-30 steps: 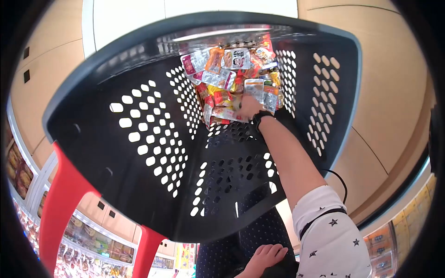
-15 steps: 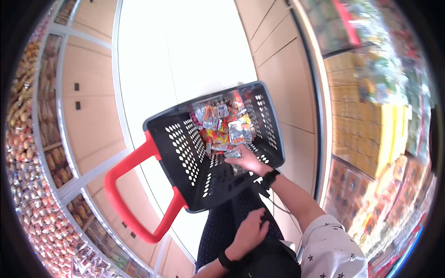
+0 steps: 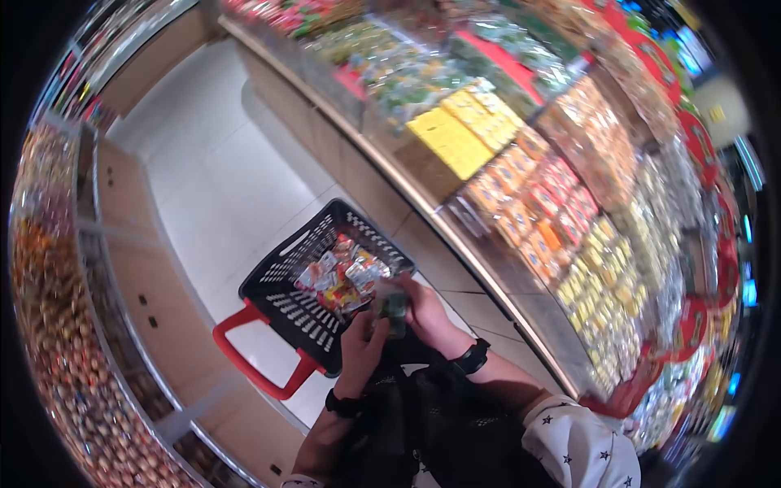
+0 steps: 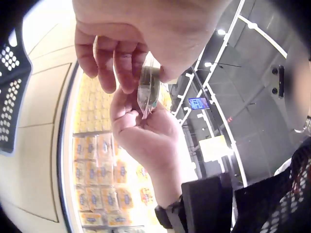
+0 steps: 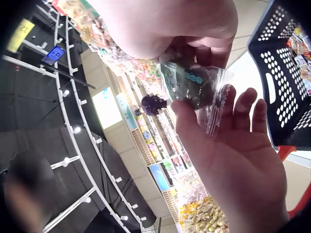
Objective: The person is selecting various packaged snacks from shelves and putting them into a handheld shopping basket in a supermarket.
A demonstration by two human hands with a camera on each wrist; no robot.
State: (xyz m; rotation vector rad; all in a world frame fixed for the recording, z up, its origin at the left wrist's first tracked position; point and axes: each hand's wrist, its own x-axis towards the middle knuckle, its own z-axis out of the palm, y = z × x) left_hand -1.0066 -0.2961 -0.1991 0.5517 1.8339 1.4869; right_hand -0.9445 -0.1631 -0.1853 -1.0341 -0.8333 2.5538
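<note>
A small clear plastic packet (image 5: pixel 194 87) with dark green contents and a crimped end is held between both hands in front of the body. My left hand (image 3: pixel 364 350) pinches it; in the right wrist view the left thumb (image 5: pixel 187 114) lies against its face. Curled fingers of my right hand (image 3: pixel 429 313) grip the other side, partly hiding it. Close beyond the hands is a black shopping basket (image 3: pixel 289 325) with perforated walls and a red handle (image 3: pixel 244 370). Colourful snack packets (image 3: pixel 333 272) lie in its bottom.
On the right runs a display counter with yellow boxes (image 3: pixel 455 138) and rows of orange packs (image 3: pixel 504 187). Bins of wrapped snacks (image 3: pixel 61 325) line the left over wooden cabinets (image 3: pixel 126 252). A pale tiled floor (image 3: pixel 220 163) lies between them.
My right hand has come out of the basket with the packet, and the left hand has risen to meet it. The head view has swung toward the right-hand counter; the basket looks smaller.
</note>
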